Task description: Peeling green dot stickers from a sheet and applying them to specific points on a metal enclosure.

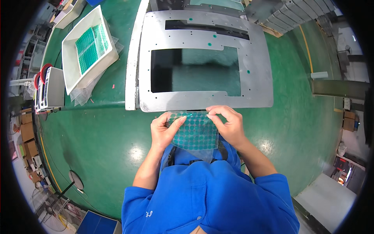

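A clear sheet of green round stickers (196,133) is held up in front of my body, just off the near edge of a grey metal panel (255,80). My left hand (163,132) grips its upper left side between thumb and fingers. At the upper right corner, my right hand (230,125) pinches with thumb and forefinger; whether a loose sticker is also between those fingertips cannot be made out. The panel lies flat, with a large rectangular opening, a long narrow slot and several small holes. Green dots (209,44) sit on several spots of its face.
On the green table to the left, a white plastic tray (70,80) holds more green sticker sheets (87,46), with clear film under it. White boxy devices (53,87) stand beside the tray. Stacked grey parts (294,15) are at the far right, and a round-topped stand (76,179) is at lower left.
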`<action>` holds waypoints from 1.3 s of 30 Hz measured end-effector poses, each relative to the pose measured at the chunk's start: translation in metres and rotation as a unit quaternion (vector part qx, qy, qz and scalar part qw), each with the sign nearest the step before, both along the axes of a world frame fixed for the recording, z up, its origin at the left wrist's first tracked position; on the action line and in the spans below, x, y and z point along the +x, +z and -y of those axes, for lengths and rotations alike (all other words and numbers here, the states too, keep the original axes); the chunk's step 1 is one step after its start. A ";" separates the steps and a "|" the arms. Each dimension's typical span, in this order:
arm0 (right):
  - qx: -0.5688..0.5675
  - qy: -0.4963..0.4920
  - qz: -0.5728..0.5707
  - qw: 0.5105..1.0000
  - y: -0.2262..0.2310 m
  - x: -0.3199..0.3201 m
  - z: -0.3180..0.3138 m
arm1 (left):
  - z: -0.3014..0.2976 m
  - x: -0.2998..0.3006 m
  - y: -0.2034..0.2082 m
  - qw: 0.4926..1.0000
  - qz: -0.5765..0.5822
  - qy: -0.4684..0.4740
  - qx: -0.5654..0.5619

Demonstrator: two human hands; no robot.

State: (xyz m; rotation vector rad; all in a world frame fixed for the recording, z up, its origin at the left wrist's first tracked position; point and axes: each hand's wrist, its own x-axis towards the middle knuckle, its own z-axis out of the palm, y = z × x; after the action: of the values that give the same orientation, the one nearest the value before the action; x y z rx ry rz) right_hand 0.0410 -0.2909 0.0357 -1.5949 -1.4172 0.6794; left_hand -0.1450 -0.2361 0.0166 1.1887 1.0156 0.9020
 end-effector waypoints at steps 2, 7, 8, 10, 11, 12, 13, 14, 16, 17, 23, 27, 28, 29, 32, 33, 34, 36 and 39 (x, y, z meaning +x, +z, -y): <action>-0.007 0.003 -0.018 1.000 -0.001 0.004 -0.004 | -0.001 0.000 -0.010 1.000 -0.013 0.006 -0.018; -0.104 -0.030 0.024 0.994 -0.014 0.033 -0.028 | 0.001 0.000 -0.017 0.998 0.000 0.039 -0.047; -0.120 -0.016 0.068 0.990 -0.018 0.036 -0.031 | 0.001 -0.002 -0.017 0.998 -0.005 0.042 -0.048; -0.138 -0.003 0.120 0.983 -0.022 0.039 -0.035 | 0.000 -0.005 -0.017 0.998 -0.009 0.046 -0.048; -0.141 -0.003 0.127 0.982 -0.023 0.039 -0.037 | 0.000 -0.007 -0.018 0.998 -0.008 0.048 -0.047; -0.143 -0.004 0.134 0.981 -0.023 0.039 -0.039 | 0.000 -0.008 -0.019 0.998 -0.007 0.049 -0.047; -0.144 -0.004 0.134 0.980 -0.024 0.039 -0.039 | 0.000 -0.009 -0.018 0.997 -0.003 0.051 -0.055; -0.145 -0.005 0.135 0.980 -0.026 0.040 -0.040 | -0.001 -0.009 -0.017 0.997 0.002 0.052 -0.063; -0.151 -0.006 0.142 0.978 -0.025 0.039 -0.041 | 0.000 -0.010 -0.018 0.996 0.007 0.054 -0.073; -0.155 -0.007 0.148 0.977 -0.024 0.038 -0.042 | 0.000 -0.011 -0.018 0.996 0.007 0.055 -0.074; -0.157 -0.010 0.171 0.973 -0.024 0.037 -0.043 | 0.000 -0.013 -0.019 0.996 0.007 0.050 -0.078; -0.152 -0.006 0.183 0.971 -0.026 0.037 -0.043 | 0.000 -0.014 -0.021 0.995 0.012 0.056 -0.076; -0.150 -0.005 0.186 0.971 -0.025 0.037 -0.042 | 0.000 -0.015 -0.020 0.995 0.010 0.055 -0.080; -0.147 -0.004 0.190 0.971 -0.025 0.037 -0.042 | 0.000 -0.016 -0.020 0.995 0.009 0.055 -0.084; -0.143 -0.005 0.200 0.969 -0.023 0.035 -0.042 | 0.000 -0.017 -0.020 0.994 0.012 0.057 -0.089; -0.142 -0.006 0.204 0.969 -0.023 0.034 -0.041 | 0.000 -0.016 -0.020 0.994 0.015 0.059 -0.089; -0.140 -0.006 0.206 0.969 -0.023 0.034 -0.041 | 0.000 -0.016 -0.019 0.994 0.016 0.059 -0.090; -0.135 -0.007 0.211 0.968 -0.025 0.035 -0.041 | 0.000 -0.015 -0.016 0.994 0.018 0.060 -0.090; -0.185 -0.012 0.196 0.963 -0.022 0.032 -0.042 | 0.001 -0.016 -0.016 0.993 0.013 0.065 -0.092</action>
State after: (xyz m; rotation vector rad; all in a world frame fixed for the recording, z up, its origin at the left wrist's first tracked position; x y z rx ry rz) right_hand 0.0735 -0.2485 0.0141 -2.1284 -1.6153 0.6669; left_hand -0.1608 -0.2367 0.0004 0.9619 1.1403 0.9022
